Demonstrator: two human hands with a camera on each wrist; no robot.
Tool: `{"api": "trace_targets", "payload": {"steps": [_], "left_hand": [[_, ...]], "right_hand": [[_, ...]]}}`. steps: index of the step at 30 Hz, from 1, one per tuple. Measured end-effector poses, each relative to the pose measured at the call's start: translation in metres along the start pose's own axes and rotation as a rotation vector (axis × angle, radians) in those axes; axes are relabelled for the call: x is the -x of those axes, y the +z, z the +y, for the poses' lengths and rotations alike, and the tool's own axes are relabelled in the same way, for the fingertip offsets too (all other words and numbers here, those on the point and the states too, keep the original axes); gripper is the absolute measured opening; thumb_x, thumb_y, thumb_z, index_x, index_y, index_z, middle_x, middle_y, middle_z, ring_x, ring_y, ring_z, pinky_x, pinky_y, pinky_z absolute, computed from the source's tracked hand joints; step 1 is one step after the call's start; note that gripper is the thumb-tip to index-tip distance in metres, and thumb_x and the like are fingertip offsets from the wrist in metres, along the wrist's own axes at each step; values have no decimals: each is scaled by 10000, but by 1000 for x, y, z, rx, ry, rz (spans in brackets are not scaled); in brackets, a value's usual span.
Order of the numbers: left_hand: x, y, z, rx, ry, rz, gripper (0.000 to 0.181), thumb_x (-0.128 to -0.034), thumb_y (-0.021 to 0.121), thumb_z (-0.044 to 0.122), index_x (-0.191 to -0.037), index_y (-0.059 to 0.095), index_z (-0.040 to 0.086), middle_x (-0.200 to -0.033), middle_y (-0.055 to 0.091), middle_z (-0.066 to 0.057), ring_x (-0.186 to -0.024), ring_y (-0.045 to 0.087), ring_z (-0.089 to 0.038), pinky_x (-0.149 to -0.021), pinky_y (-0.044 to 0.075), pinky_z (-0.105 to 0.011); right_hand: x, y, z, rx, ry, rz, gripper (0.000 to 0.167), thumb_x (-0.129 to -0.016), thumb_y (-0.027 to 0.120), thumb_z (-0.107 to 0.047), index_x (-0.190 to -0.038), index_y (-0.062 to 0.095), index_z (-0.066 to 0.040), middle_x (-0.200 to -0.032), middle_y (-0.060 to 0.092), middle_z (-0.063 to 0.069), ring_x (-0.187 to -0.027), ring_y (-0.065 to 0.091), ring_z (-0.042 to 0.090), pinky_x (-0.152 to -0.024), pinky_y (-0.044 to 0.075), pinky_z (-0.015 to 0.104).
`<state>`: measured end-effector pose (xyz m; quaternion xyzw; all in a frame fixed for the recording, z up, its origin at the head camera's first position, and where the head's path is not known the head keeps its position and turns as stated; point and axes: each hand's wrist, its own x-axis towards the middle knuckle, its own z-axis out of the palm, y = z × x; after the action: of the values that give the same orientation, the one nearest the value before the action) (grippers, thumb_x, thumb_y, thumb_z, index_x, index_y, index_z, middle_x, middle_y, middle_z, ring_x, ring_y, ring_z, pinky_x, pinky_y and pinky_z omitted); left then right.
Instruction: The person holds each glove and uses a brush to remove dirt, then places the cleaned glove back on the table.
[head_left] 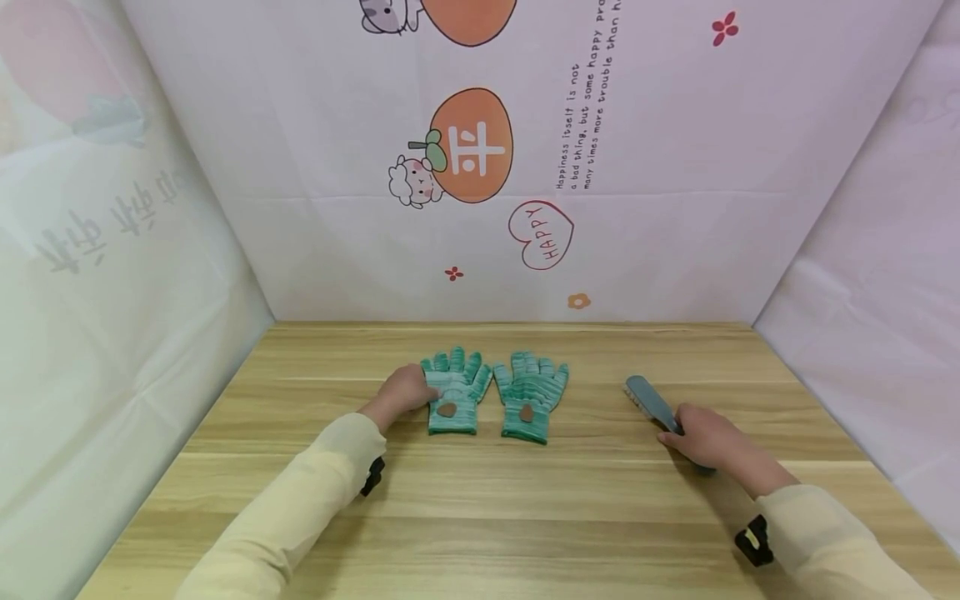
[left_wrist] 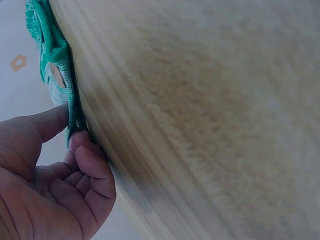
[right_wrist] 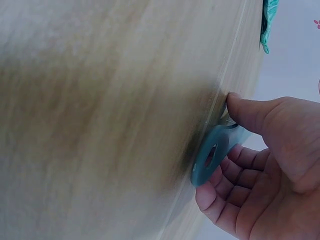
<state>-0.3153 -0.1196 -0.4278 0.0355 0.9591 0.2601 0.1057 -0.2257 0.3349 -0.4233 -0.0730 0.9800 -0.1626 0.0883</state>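
Note:
Two green-and-white knitted gloves lie flat side by side on the wooden table, each with a brown patch near its cuff. At the side of the left glove point(head_left: 456, 385), my left hand point(head_left: 405, 389) pinches its edge between thumb and fingers. The left wrist view shows that pinched fabric point(left_wrist: 61, 89) slightly lifted. The right glove point(head_left: 531, 387) lies untouched. Farther right, my right hand point(head_left: 707, 437) grips the blue-grey handle of a bristle brush point(head_left: 651, 402), its head pointing away to the left. A hole shows in the handle's end point(right_wrist: 201, 167) in the right wrist view.
The wood-grain table point(head_left: 480, 508) meets a white printed cloth wall point(head_left: 660, 250) at the back. Cloth walls also stand to the left point(head_left: 150, 333) and right point(head_left: 862, 333). Black straps point(head_left: 753, 542) are on both wrists.

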Motion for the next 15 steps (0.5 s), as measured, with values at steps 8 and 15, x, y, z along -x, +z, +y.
{"api": "trace_targets", "payload": {"steps": [8,15], "left_hand": [[-3,4,-7,51,78,33,509,-895,705,194,-529,355,140,-496,282,37,-437,296,-110,-449,299,-245],[-3,6,-9,102,137,78,481,-887,659,133,-524,344,144,-489,263,40,-435,256,-114,-454,280,-246]], "right_hand": [[0,1,0,-2,-8,9,283,-943,647,-220,-830,482,-21,-666,442,41,-586,438,183,-525,362,302],[0,2,0,1,1,23,282,-942,647,-210,-814,480,-23,-661,436,44,-589,439,188,-526,365,305]]}}
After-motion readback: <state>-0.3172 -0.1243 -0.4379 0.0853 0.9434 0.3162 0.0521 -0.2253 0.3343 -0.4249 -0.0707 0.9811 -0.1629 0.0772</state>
